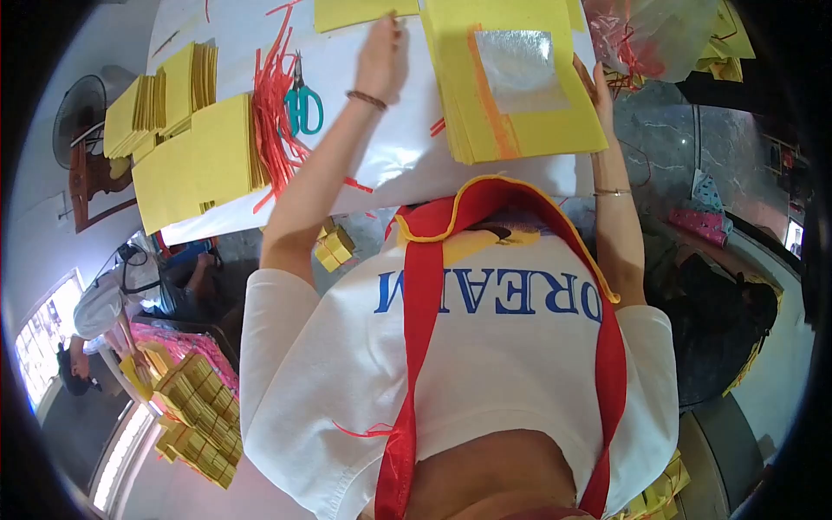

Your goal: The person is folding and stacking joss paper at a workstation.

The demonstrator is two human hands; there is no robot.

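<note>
A thick stack of yellow paper [468, 104] lies on the white-covered table, with a silvery square [523, 71] and an orange streak on its top sheet. My right hand [598, 97] rests along the stack's right edge, fingers stretched out against it. Farther left, my left hand [379, 62] is raised at the right end of another yellow paper pile [351, 12]. Its fingers are blurred and partly turned away, so their grip is unclear. Left of that forearm lie teal-handled scissors [302, 106] beside a bunch of red plastic strips [275, 121].
Bundles of yellow paper [199, 152] stand on the table's left side. A clear plastic bag [646, 35] is at the far right. On the floor, left, are tied yellow bundles [199, 407] near a seated person [113, 299]. A fan [80, 121] stands by the wall.
</note>
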